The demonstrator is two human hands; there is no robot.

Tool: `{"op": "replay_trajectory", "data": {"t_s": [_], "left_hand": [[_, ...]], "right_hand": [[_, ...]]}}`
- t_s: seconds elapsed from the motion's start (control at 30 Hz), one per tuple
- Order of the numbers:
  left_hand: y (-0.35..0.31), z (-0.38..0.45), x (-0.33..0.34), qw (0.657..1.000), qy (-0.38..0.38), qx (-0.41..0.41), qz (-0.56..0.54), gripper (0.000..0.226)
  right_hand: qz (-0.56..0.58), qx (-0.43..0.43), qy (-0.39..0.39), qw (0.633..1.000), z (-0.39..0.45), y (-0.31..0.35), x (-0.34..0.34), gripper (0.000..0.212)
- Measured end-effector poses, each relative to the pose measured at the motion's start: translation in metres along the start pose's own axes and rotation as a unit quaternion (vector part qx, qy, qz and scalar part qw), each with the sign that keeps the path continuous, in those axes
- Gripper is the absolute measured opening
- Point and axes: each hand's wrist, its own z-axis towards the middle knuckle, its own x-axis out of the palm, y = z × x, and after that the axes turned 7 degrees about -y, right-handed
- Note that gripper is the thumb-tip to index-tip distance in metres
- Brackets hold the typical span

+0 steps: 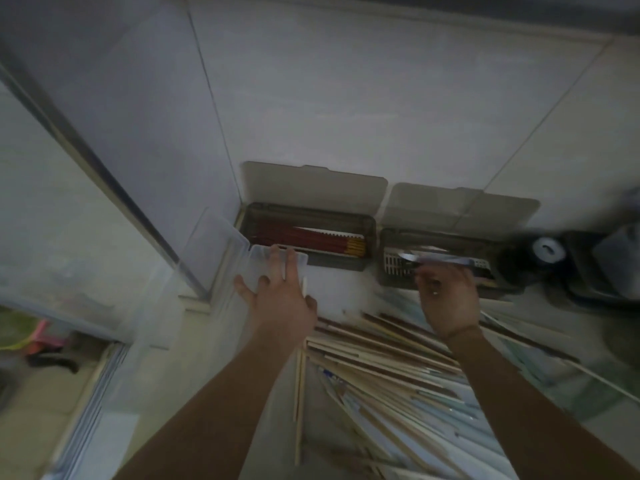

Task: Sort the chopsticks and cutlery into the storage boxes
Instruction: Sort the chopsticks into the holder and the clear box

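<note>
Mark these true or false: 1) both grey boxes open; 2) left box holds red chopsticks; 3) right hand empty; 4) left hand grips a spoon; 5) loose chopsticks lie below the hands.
1) True: the left box and right box both have lids up.
2) True: red chopsticks lie inside.
3) False: the right hand holds a metal utensil over the right box.
4) False: the left hand, fingers spread, rests on a clear container.
5) True: loose chopsticks.
</note>
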Motion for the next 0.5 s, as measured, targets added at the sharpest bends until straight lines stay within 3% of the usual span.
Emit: {"op": "replay_trajectory", "data": {"t_s": [0.13,0.27,0.37,0.5], "left_hand": [[0.001,0.000,0.002,1.000,-0.011,0.003,0.007,0.090],[0.000,0.001,0.004,1.000,-0.015,0.002,0.012,0.091],[0.000,0.002,0.005,1.000,-0.024,0.002,0.013,0.091],[0.001,0.003,0.007,0.999,-0.030,0.001,0.018,0.090]], "right_hand": [[-0.062,0.026,-0.024,0.997,-0.066,-0.054,-0.040,0.011],[-0.118,0.018,0.021,0.993,-0.126,-0.091,-0.070,0.021],[-0.163,0.036,0.066,0.984,-0.147,-0.102,-0.083,0.028],[-0.176,0.062,0.068,0.980,-0.153,-0.101,-0.086,0.029]]}}
